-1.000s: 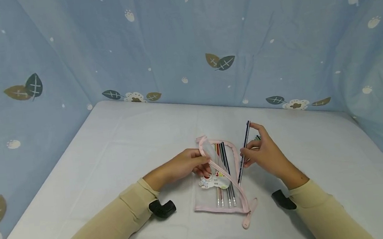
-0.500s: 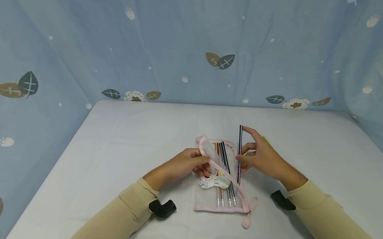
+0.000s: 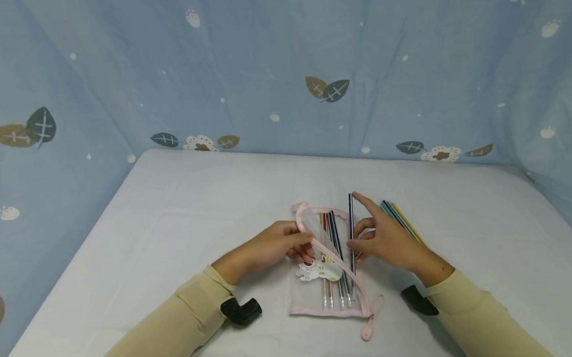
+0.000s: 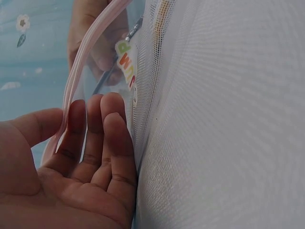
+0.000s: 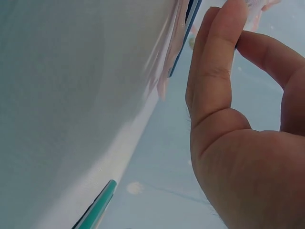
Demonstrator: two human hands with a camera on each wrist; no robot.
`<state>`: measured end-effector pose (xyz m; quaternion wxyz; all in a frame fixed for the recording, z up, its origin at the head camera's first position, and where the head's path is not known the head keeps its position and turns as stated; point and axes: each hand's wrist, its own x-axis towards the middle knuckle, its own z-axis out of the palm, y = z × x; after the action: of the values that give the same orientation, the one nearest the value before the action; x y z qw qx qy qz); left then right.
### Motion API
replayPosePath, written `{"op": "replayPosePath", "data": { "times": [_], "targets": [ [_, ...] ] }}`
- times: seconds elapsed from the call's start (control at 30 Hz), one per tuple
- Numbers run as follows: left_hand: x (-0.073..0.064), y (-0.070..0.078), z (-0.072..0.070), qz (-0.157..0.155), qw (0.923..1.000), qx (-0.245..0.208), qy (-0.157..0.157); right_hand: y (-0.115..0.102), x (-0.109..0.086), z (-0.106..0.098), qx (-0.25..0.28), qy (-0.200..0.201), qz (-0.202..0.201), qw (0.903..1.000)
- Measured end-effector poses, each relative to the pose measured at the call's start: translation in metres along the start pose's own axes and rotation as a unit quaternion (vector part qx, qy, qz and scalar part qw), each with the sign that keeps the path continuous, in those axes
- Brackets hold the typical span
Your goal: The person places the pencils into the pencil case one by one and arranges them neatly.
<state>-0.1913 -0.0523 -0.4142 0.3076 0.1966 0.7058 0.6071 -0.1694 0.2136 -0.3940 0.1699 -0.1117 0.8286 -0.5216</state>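
A see-through mesh pencil case [image 3: 326, 314] with pink trim lies on the table, a cartoon label [image 3: 322, 269] on its front. My left hand [image 3: 277, 246] pinches the pink zipper edge between thumb and fingers and holds the opening apart. In the left wrist view, its other fingers [image 4: 116, 138] curl inside the flap. My right hand [image 3: 384, 241] pinches a dark striped pencil [image 3: 350, 212] between thumb and fingers, index finger at its top end. The pencil's lower part sits within the case's mouth. Several pencils [image 3: 335, 237] lie side by side inside the case.
Several loose pencils [image 3: 400, 219], teal, dark and yellow, lie on the white-covered table [image 3: 204, 198] beyond my right hand. The pink zipper pull [image 3: 369, 327] hangs off the case's near corner. A blue leaf-patterned curtain [image 3: 252, 60] stands behind the table.
My right hand has moved left and slightly down, bringing the striped pencil more upright and lower into the case. The loose pencils behind it have come into view. My left hand stays put.
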Motion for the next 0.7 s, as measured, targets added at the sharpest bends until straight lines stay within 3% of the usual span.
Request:
{"op": "replayPosePath", "data": {
  "times": [0.27, 0.53, 0.7],
  "targets": [
    [0.000, -0.001, 0.000, 0.002, 1.0000, -0.001, -0.003, 0.000, 0.001, 0.005, -0.055, -0.011, 0.004, 0.9984],
    [-0.001, -0.002, 0.000, 0.005, 1.0000, -0.003, -0.004, 0.006, 0.000, 0.011, -0.069, -0.047, -0.025, 0.9962],
    [0.000, -0.004, -0.001, 0.012, 0.9999, -0.002, -0.006, 0.007, 0.001, 0.014, -0.102, -0.043, -0.037, 0.9932]
  ]
}}
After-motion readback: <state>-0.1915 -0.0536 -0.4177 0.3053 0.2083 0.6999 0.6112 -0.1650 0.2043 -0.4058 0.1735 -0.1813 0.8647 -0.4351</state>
